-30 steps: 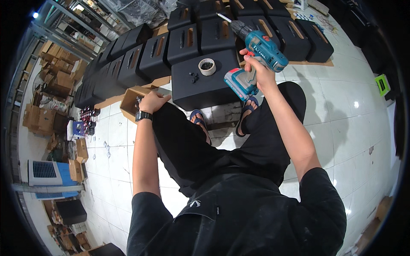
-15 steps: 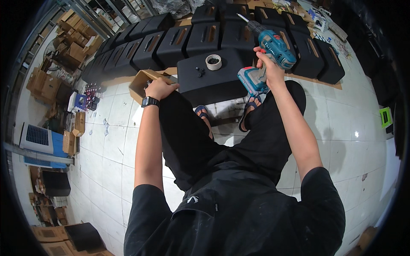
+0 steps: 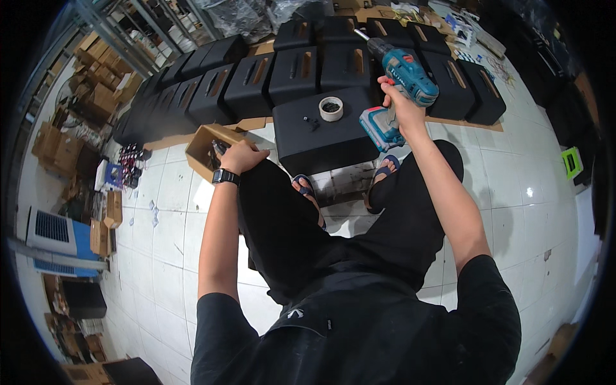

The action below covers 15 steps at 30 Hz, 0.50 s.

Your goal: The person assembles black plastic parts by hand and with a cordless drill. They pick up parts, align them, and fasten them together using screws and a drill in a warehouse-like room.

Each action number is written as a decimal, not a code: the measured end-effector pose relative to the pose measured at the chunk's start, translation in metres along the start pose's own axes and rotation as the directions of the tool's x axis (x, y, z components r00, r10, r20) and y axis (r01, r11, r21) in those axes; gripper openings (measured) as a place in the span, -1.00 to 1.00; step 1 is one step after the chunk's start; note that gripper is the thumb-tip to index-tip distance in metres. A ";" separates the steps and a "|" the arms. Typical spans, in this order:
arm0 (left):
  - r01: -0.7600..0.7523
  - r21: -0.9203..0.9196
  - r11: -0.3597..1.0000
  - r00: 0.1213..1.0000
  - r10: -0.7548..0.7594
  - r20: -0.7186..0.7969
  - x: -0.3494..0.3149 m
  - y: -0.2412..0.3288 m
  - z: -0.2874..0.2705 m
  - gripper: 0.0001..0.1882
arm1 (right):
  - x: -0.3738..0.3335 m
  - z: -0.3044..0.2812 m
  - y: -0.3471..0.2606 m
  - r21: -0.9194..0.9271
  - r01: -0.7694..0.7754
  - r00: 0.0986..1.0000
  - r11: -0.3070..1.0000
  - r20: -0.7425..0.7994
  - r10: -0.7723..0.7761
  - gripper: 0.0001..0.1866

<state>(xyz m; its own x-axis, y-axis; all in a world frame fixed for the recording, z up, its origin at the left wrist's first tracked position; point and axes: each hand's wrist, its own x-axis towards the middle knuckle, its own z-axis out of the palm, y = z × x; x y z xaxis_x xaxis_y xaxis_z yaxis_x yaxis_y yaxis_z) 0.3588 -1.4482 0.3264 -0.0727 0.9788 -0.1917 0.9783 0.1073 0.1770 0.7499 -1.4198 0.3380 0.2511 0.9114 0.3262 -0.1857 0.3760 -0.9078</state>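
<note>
At one o'clock, the right hand (image 3: 407, 110) grips one teal-and-black cordless drill (image 3: 409, 72). At ten, the left hand (image 3: 241, 156), grip unclear, overlaps one open brown cardboard box (image 3: 199, 151). Twelve: one round white bowl (image 3: 331, 117).

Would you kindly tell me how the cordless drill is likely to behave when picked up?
The cordless drill should feel stiff, as it looks hard-shelled. It is probably heavy for its size, with a bulky battery pack at its base. Laid down, its bent pistol shape makes rolling unlikely.
</note>
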 end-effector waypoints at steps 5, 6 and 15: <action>-0.381 0.117 0.917 0.902 0.341 0.267 0.138 -0.020 0.049 -0.37 | 0.042 0.001 0.030 -0.192 -0.120 0.993 0.974 -0.030 0.116 -0.81; -0.327 0.079 0.942 0.894 0.282 0.348 0.162 0.009 0.055 -0.40 | 0.051 -0.010 0.040 -0.214 -0.140 0.990 0.967 -0.055 0.132 -0.80; 0.013 -0.115 0.993 0.998 -0.006 0.062 0.211 0.112 0.173 -0.46 | 0.060 -0.018 0.077 -0.222 -0.404 0.905 0.887 -0.238 0.353 -0.73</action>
<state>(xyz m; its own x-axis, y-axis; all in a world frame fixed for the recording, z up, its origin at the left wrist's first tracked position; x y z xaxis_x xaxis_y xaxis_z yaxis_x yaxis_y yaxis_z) 0.4864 -1.2596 0.1384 -0.0665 0.9654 -0.2523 0.9484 0.1397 0.2845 0.7682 -1.3393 0.2831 0.3879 0.9175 -0.0880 -0.0552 -0.0721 -0.9959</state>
